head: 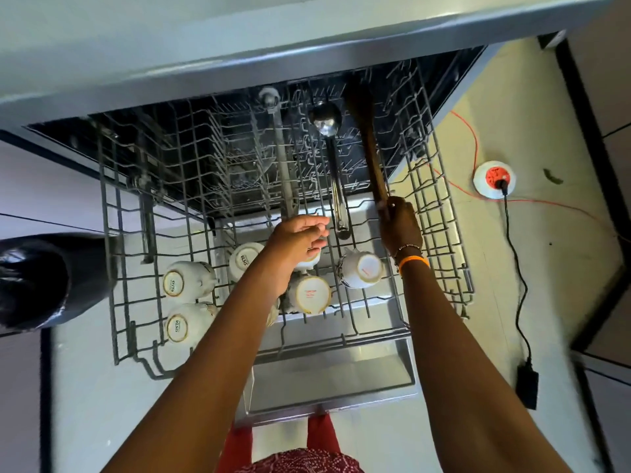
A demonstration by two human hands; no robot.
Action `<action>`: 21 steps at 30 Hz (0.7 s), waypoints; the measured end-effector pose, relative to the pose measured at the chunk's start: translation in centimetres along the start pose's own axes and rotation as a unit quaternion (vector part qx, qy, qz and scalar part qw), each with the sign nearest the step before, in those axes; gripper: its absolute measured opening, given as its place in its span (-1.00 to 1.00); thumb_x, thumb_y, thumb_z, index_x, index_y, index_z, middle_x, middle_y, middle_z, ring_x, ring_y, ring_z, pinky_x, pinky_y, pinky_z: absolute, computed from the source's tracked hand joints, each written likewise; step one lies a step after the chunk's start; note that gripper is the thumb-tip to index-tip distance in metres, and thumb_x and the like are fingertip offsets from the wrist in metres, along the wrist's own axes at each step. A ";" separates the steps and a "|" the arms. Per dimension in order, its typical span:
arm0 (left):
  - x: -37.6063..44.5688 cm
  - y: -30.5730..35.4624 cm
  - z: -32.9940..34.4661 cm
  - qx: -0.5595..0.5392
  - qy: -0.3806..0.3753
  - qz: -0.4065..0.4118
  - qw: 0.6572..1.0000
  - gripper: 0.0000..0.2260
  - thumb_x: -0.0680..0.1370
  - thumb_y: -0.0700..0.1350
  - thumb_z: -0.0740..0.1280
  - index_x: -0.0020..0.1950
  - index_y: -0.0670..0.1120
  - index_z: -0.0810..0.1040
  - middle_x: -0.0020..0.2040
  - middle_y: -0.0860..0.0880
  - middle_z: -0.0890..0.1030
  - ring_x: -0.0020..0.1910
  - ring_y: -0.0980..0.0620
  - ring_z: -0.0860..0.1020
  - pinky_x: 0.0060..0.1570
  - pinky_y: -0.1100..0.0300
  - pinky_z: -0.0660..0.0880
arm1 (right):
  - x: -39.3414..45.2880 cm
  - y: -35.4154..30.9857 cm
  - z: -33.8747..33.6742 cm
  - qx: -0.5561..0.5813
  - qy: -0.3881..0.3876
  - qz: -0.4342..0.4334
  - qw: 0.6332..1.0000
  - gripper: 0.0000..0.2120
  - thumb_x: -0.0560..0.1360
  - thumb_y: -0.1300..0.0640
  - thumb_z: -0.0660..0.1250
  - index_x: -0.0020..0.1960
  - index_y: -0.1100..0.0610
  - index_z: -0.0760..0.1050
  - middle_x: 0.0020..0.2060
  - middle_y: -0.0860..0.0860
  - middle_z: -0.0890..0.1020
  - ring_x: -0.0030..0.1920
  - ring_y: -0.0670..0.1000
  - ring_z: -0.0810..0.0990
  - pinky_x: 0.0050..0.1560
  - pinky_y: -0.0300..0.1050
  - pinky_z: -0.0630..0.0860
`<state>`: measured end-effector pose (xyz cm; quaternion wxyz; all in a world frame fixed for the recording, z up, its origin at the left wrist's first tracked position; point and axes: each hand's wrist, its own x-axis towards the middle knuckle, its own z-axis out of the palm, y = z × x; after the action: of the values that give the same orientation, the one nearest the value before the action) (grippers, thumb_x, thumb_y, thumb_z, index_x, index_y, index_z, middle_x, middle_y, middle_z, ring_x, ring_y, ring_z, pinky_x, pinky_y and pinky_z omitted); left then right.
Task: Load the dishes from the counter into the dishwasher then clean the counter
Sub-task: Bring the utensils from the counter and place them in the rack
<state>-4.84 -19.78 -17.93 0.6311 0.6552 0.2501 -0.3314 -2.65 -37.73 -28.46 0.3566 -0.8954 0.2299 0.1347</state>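
The dishwasher's upper wire rack [112,233] is pulled out over the open door [327,380]. Several white cups [186,281] sit upside down in its near half. A steel ladle [326,121] lies lengthwise in the rack, with a second steel utensil [283,158] to its left. My right hand [401,223] is shut on the handle end of a long wooden spoon [370,151], which lies along the rack right of the ladle. My left hand [300,233] hovers at the steel utensil's near end, fingers loosely curled; I cannot tell whether it grips that end.
The grey counter edge [239,63] overhangs the dishwasher at the top. A black bin bag [37,281] stands at the left. On the floor to the right lie an orange cord [474,141], a round white socket [493,179] and a black adapter [527,387].
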 end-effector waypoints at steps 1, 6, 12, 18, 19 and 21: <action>-0.1 0.0 0.0 0.003 0.001 0.003 1.000 -0.74 0.61 -0.26 0.16 0.28 -0.23 0.47 -0.10 -0.03 0.54 -0.18 0.13 0.50 -0.06 0.31 0.43 | -0.1 0.1 0.0 -0.007 -0.001 0.001 1.000 -0.70 0.59 0.13 0.14 0.28 0.22 0.38 0.18 0.26 0.46 0.14 0.27 0.50 0.05 0.00 0.42; -0.8 -0.4 0.5 0.002 0.010 0.008 1.000 -0.76 0.61 -0.24 0.17 0.25 -0.21 0.49 -0.15 0.03 0.55 -0.17 0.13 0.51 0.02 0.29 0.43 | -0.7 0.4 -0.4 -0.031 -0.013 0.007 0.999 -0.64 0.52 0.35 0.09 0.28 0.25 0.41 0.13 0.30 0.51 0.17 0.25 0.46 0.16 -0.02 0.40; -2.2 -0.9 0.4 -0.021 0.013 0.013 1.000 -0.77 0.61 -0.26 0.18 0.23 -0.22 0.50 -0.15 0.02 0.56 -0.17 0.12 0.53 -0.02 0.30 0.44 | -2.5 0.3 -0.8 -0.016 -0.044 0.014 0.999 -0.61 0.50 0.37 0.15 0.32 0.27 0.35 0.27 0.27 0.36 0.21 0.27 0.44 0.22 -0.03 0.36; -4.0 -1.6 -0.8 -0.058 0.035 0.015 0.998 -0.80 0.60 -0.26 0.18 0.18 -0.20 0.52 -0.15 -0.02 0.57 -0.18 0.11 0.53 -0.01 0.27 0.48 | -6.0 -1.2 -0.6 0.033 -0.029 0.016 0.999 -0.66 0.54 0.29 0.16 0.30 0.29 0.42 0.32 0.23 0.40 0.25 0.22 0.47 0.23 -0.05 0.39; -4.4 -1.6 -1.1 -0.063 0.043 0.016 0.997 -0.80 0.60 -0.26 0.18 0.17 -0.20 0.53 -0.14 -0.02 0.57 -0.17 0.11 0.53 0.01 0.24 0.48 | -6.7 -1.6 -0.3 0.044 -0.028 0.005 0.999 -0.69 0.53 0.30 0.17 0.25 0.29 0.46 0.31 0.22 0.43 0.24 0.22 0.48 0.23 -0.03 0.40; -5.1 -1.7 -1.5 -0.075 0.056 0.020 0.995 -0.80 0.60 -0.26 0.18 0.16 -0.21 0.54 -0.15 -0.02 0.57 -0.16 0.10 0.53 -0.05 0.25 0.50 | -8.0 -2.6 0.2 0.058 -0.024 -0.023 0.998 -0.72 0.51 0.32 0.20 0.19 0.28 0.50 0.25 0.23 0.46 0.20 0.23 0.49 0.23 0.01 0.43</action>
<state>-9.29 -17.66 -15.30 0.6703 0.6283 0.2959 -0.2615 -8.21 -33.36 -23.89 0.4165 -0.8747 0.2080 0.1348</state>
